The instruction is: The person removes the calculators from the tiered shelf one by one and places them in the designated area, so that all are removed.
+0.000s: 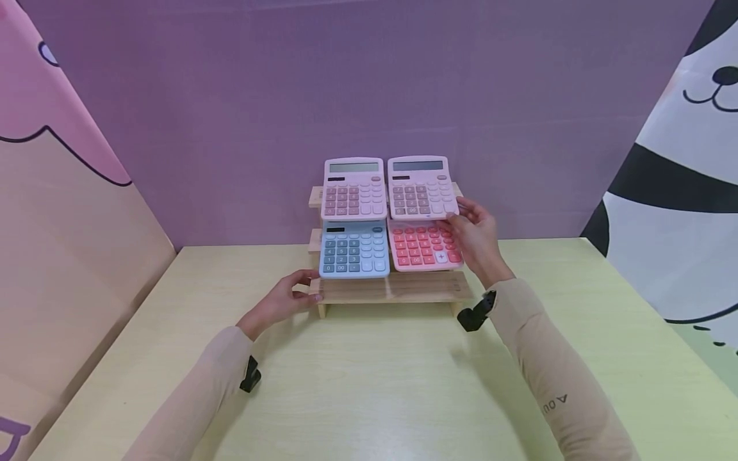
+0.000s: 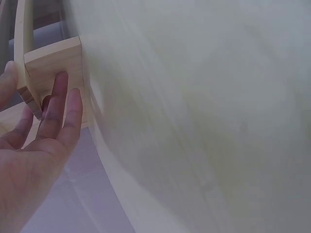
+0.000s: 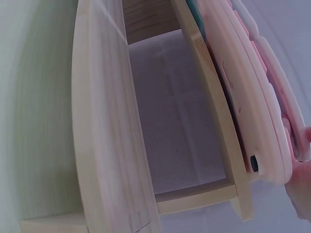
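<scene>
A tiered wooden rack bears two pairs of calculators, one above the other. On the upper right is a pale pink calculator; my right hand pinches its lower right corner. Just below it lies a coral pink calculator, its right edge partly behind my fingers. A second pale pink calculator leans at upper left, over a light blue calculator. My left hand grips the left end of the rack's bottom board, thumb on top. In the left wrist view its fingers reach under that board.
The rack stands on a pale wood-grain table, near a purple backdrop. Cartoon-printed cloth panels flank it, with a panda figure on the right. In front of the calculators, the rack's bottom board is bare.
</scene>
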A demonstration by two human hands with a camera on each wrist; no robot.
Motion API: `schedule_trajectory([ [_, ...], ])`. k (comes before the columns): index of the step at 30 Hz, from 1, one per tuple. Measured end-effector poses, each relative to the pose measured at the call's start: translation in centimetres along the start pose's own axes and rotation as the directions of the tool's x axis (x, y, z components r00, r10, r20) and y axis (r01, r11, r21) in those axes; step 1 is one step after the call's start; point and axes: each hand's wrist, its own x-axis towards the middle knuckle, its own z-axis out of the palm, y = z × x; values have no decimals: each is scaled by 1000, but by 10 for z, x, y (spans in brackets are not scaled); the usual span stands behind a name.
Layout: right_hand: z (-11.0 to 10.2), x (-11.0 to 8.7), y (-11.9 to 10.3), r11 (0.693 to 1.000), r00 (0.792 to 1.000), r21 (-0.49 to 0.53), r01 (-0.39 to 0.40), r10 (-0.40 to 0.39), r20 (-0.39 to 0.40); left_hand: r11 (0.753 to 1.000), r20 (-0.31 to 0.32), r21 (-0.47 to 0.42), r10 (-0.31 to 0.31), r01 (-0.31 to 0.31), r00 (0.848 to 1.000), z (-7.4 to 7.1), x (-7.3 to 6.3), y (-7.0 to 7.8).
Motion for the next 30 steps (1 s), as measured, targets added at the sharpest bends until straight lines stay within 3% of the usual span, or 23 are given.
schedule_trajectory([
  [6,-3,-1,-2,1000,1000,-22,-11,11,-16,1000,1,-2,16,-16,1000,-1,0,-1],
  [17,-9,-1,-6,1000,1000,27,-5,5,2,1000,-1,2,15,-15,1000,-1,-1,0],
  [30,-26,-3,-14,989,998,143,38,-45,45,1000,-10,-3,6,-6,1000,1,-1,-1],
])
